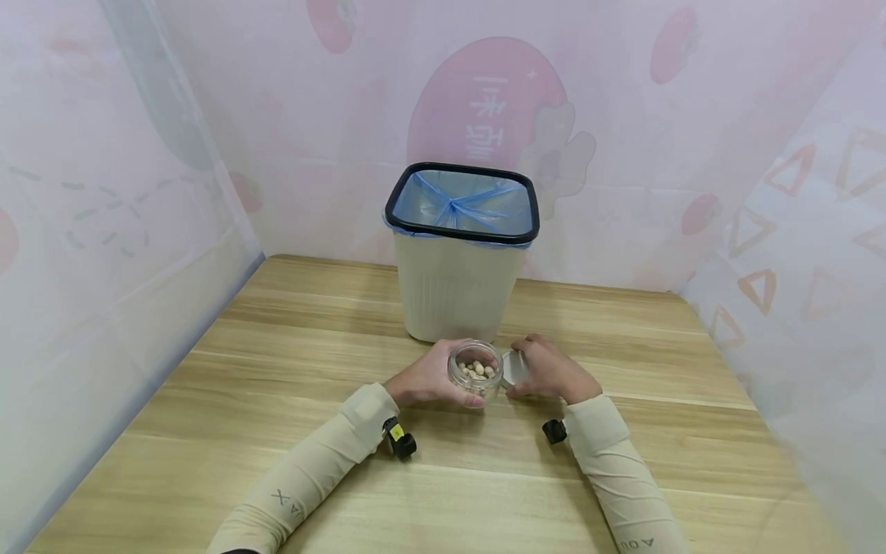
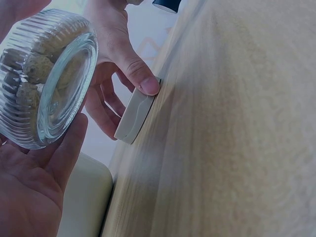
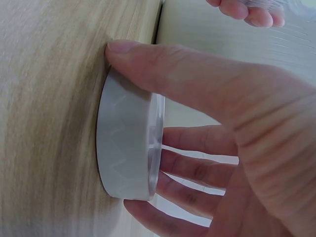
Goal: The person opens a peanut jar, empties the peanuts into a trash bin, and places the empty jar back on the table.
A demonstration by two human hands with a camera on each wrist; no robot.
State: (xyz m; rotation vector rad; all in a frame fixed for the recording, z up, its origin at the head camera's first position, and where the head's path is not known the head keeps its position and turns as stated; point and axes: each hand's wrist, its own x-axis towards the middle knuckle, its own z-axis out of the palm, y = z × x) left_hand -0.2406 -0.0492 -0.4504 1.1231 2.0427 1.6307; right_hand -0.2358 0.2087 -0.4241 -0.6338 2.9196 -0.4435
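Note:
My left hand (image 1: 436, 375) grips a clear glass jar (image 1: 487, 390), its ribbed side and round base facing the left wrist camera (image 2: 22, 79). The jar's mouth is uncovered, and pale nut-like pieces (image 1: 477, 369) lie inside. In the left wrist view the jar is held up off the wooden surface. Just to the right, my right hand (image 1: 550, 371) has its thumb and fingers around the rim of a round white lid (image 1: 514, 368). Seen from the right wrist, that lid (image 3: 121, 143) rests on the table with its clear inner ring facing away from the wood.
Behind the hands stands a cream trash bin (image 1: 457, 288) with a black rim and a blue liner (image 1: 477, 204). The wood-grain table (image 1: 277, 369) is bordered by pale printed curtains (image 1: 277, 115) at the back and sides.

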